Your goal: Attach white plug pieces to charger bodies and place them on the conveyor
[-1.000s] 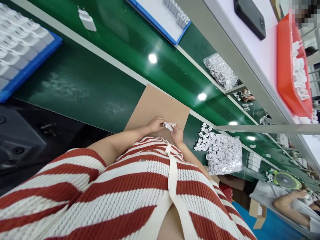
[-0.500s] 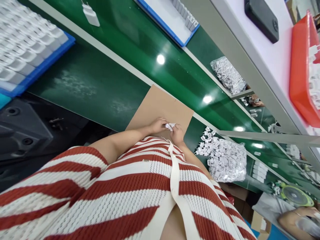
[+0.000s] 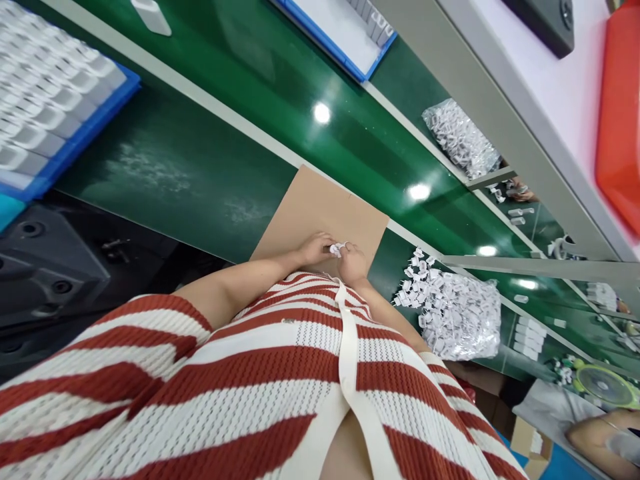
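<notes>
Close in front of my striped top, my left hand (image 3: 316,248) and my right hand (image 3: 353,263) meet with fingers closed on a small white plastic part (image 3: 337,249). Much of the part is hidden by the fingers, so its exact kind does not show. Under both hands lies a brown cardboard sheet (image 3: 320,200) on the green bench. To the right of my right hand, a heap of small white plug parts (image 3: 417,277) spills from a clear plastic bag (image 3: 470,313).
A blue-rimmed tray (image 3: 95,130) of white charger housings stands at left. On the green belt (image 3: 240,80) are a white charger (image 3: 151,16) and another blue tray (image 3: 345,60). A white shelf with a red bin (image 3: 620,127) overhangs at right. A co-worker's arm (image 3: 600,440) shows lower right.
My hands have drawn slightly closer together around the white part, and less of it shows. The view has shifted a little, moving the shelf and bin outward to the right.
</notes>
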Action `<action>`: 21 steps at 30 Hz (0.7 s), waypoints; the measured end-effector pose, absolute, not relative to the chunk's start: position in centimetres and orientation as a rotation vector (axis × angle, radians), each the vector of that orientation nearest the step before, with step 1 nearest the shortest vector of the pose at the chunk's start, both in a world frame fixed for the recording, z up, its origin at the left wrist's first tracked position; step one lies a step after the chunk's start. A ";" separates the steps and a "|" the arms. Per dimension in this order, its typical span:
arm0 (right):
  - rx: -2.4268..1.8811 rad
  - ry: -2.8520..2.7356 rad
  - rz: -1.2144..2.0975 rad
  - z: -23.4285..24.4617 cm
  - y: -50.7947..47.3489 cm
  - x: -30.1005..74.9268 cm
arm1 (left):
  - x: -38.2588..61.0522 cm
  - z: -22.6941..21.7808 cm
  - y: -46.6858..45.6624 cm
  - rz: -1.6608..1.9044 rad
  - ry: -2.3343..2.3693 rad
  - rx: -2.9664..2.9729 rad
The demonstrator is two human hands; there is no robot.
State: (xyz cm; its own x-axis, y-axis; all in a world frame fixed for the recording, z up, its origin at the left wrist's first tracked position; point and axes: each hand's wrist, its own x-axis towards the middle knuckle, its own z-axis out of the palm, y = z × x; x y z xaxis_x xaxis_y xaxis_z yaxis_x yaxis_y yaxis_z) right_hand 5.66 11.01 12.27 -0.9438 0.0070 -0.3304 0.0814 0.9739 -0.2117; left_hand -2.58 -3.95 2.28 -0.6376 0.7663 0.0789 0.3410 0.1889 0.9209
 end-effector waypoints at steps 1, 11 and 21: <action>0.068 2.777 -0.305 12.3 10.9 5.5 | -2.6 2.2 -3.9 1.436 2.070 1.037; 0.097 2.711 -0.318 12.1 10.7 4.9 | -2.2 1.6 -4.0 1.428 2.092 1.014; 0.268 2.840 -0.581 10.4 11.3 6.7 | -1.1 2.2 -4.4 1.444 2.084 1.009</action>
